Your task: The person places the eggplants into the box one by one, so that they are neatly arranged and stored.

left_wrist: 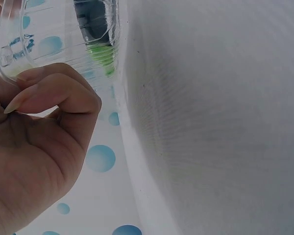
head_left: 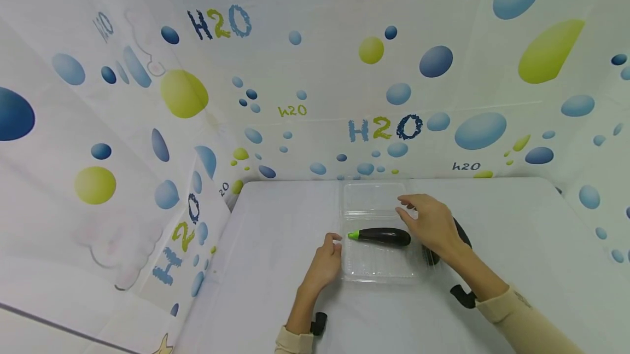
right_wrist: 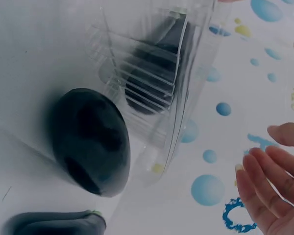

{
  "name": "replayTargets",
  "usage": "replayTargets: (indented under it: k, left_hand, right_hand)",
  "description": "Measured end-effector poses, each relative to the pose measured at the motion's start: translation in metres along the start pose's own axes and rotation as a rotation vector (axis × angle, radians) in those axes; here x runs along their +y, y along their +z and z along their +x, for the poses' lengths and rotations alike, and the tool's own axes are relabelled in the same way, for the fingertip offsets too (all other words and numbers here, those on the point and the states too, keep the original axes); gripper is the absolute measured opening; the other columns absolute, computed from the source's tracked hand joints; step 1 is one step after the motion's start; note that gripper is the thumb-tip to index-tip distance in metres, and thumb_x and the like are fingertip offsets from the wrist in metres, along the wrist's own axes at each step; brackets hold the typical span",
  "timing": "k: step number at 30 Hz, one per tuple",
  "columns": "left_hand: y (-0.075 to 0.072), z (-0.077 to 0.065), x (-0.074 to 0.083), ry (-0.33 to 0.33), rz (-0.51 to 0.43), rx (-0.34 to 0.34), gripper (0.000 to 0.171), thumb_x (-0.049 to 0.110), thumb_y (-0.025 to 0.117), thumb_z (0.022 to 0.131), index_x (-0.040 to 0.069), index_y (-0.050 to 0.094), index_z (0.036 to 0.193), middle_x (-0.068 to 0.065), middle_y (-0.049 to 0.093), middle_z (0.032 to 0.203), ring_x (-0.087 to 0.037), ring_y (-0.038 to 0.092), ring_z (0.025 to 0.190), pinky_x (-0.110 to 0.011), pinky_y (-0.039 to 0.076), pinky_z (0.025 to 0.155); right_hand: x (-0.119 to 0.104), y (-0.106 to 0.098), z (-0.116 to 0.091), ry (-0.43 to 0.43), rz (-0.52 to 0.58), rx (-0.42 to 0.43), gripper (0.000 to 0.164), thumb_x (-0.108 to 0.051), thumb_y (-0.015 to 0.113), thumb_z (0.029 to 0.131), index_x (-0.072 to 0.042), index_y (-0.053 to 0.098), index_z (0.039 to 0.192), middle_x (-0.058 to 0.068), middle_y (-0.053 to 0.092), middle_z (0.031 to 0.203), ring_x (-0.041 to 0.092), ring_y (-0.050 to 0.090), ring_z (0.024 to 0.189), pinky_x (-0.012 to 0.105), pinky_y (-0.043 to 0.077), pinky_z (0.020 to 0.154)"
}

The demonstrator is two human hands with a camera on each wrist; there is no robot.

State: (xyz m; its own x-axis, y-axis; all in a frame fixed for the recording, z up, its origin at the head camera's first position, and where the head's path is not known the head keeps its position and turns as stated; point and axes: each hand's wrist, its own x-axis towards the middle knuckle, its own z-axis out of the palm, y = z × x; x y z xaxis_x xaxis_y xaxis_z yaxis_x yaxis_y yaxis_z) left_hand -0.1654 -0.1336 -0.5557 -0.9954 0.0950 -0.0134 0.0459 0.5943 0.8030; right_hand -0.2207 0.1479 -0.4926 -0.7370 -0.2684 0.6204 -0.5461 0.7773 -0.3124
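A clear plastic clamshell container (head_left: 379, 267) lies on the table with its lid (head_left: 371, 199) folded back, away from me. In its base rests a dark eggplant (head_left: 386, 236), its green stem end pointing left. My left hand (head_left: 325, 262) is at the container's left edge; the left wrist view shows its curled fingers pinching the rim (left_wrist: 7, 66). Above the container's right side is my right hand (head_left: 435, 225), fingers apart and loosely bent, holding nothing. Under and beside it lie two more eggplants, partly hidden in the head view; the right wrist view shows one eggplant (right_wrist: 90, 142) near the container wall and another eggplant (right_wrist: 59, 225) lower.
A white-covered table (head_left: 275, 222) bears everything. Behind it and to the left hang white sheets (head_left: 320, 69) printed with blue and green drops and H2O lettering. Black straps with small mounts (head_left: 319, 323) are on both wrists.
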Motion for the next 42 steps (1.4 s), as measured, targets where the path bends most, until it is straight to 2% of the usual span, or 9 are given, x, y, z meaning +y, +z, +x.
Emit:
replayTargets:
  k: [4,10,16,25,37,42]
  left_hand:
    - [0.000,0.000,0.000,-0.003,-0.002,-0.005,0.032,0.015,0.039,0.112,0.000,0.050,0.137,-0.012,0.065,0.090,-0.018,0.054,0.068,-0.034,0.045,0.061]
    - [0.000,0.000,-0.001,-0.019,-0.005,-0.011,0.032,0.017,0.039,0.112,0.001,0.050,0.138,-0.013,0.066,0.095,-0.017,0.054,0.068,-0.033,0.046,0.061]
    - [0.000,-0.002,-0.002,-0.022,-0.014,-0.013,0.033,0.017,0.039,0.112,0.000,0.050,0.138,-0.011,0.063,0.084,-0.018,0.052,0.065,-0.033,0.043,0.058]
    - [0.000,-0.001,-0.002,-0.016,-0.013,-0.013,0.033,0.017,0.038,0.112,0.000,0.050,0.138,-0.006,0.057,0.077,-0.019,0.052,0.065,-0.034,0.043,0.057]
    - [0.001,0.000,-0.001,-0.021,-0.022,-0.015,0.034,0.018,0.038,0.112,0.000,0.049,0.139,-0.004,0.054,0.073,-0.017,0.049,0.062,-0.033,0.041,0.055]
    - [0.001,0.000,-0.002,-0.032,-0.025,-0.017,0.034,0.017,0.038,0.112,-0.001,0.049,0.139,-0.008,0.059,0.080,-0.018,0.050,0.062,-0.032,0.042,0.055]
  right_hand:
    - [0.007,-0.001,-0.003,0.042,0.007,0.059,0.026,-0.018,0.082,0.090,-0.006,0.078,0.112,0.010,0.078,0.096,0.027,0.072,0.085,0.045,0.057,0.065]
    - [0.013,-0.006,-0.011,0.139,0.053,0.104,0.025,-0.016,0.083,0.090,-0.005,0.079,0.112,0.013,0.077,0.099,0.033,0.071,0.092,0.053,0.055,0.074]
    - [0.020,-0.012,-0.020,0.264,0.107,0.133,0.024,-0.015,0.081,0.091,-0.005,0.078,0.112,0.015,0.077,0.101,0.037,0.071,0.090,0.054,0.053,0.076]
    - [0.033,-0.016,-0.033,0.353,0.082,0.139,0.027,-0.016,0.079,0.092,-0.004,0.077,0.116,0.020,0.075,0.109,0.043,0.071,0.094,0.060,0.050,0.083]
    - [0.049,-0.020,-0.052,0.471,0.019,0.107,0.029,-0.019,0.078,0.091,-0.002,0.077,0.115,0.024,0.073,0.111,0.044,0.069,0.100,0.060,0.051,0.077]
    - [0.052,-0.024,-0.059,0.510,-0.009,0.052,0.036,-0.020,0.078,0.090,0.002,0.074,0.118,0.030,0.070,0.113,0.049,0.066,0.101,0.061,0.051,0.075]
